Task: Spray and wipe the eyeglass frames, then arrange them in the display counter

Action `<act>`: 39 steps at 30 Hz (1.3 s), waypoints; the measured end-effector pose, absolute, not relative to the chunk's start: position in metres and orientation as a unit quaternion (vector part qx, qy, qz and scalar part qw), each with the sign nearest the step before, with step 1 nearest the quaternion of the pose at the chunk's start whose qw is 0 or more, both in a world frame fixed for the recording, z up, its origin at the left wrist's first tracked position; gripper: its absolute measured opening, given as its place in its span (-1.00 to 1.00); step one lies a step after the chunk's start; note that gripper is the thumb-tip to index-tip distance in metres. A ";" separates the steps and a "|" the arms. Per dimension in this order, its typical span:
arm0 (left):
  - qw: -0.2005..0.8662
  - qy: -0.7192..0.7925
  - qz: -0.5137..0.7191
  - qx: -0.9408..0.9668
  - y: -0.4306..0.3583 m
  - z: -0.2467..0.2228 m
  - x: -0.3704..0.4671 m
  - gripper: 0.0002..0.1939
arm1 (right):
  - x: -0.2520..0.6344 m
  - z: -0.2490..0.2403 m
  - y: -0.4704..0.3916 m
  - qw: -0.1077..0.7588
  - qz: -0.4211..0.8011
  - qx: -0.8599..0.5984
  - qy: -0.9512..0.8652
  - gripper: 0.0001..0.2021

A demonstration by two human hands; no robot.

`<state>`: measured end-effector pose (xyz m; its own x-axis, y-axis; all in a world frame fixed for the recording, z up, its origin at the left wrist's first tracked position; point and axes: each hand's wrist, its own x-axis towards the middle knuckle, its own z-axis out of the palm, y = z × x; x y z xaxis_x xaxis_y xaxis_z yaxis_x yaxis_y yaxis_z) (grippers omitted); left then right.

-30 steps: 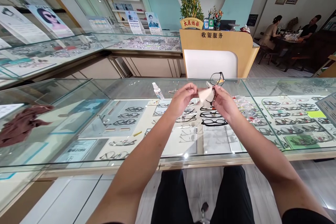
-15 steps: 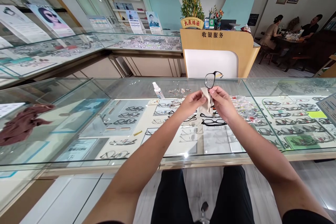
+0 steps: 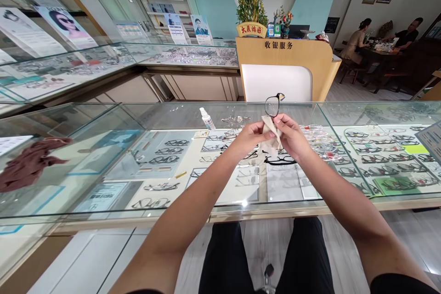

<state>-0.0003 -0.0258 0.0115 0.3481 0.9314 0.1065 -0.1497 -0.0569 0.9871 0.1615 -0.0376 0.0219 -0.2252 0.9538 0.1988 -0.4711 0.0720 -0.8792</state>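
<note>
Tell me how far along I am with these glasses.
Any spraying may be done: the spray bottle stands unheld. In progress: your left hand and right hand work the cloth against the lower part of the glasses; the upper lens is uncovered. Probably left: finishing the hidden lens, then setting the raised glasses down.

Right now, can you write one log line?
left hand: pinching pale cloth | right hand: holding black glasses | cloth: against glasses | spray bottle: on counter
</note>
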 end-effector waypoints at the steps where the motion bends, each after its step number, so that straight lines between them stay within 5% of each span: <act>1: 0.588 0.347 0.458 0.570 -0.027 0.011 0.000 -0.44 | 0.161 0.022 -0.037 0.566 0.632 -0.259 -0.461 -0.50; 20: 0.443 0.371 0.568 0.586 -0.031 0.003 0.009 -0.35 | 0.157 0.019 -0.036 0.569 0.656 -0.248 -0.429 -0.56; 30: 0.498 0.306 0.520 0.623 -0.029 0.006 0.006 -0.24 | 0.165 0.017 -0.027 0.577 0.637 -0.280 -0.428 -0.60; 39: 0.441 0.336 0.550 0.625 -0.024 -0.003 0.003 -0.32 | 0.159 0.017 -0.034 0.568 0.633 -0.274 -0.450 -0.57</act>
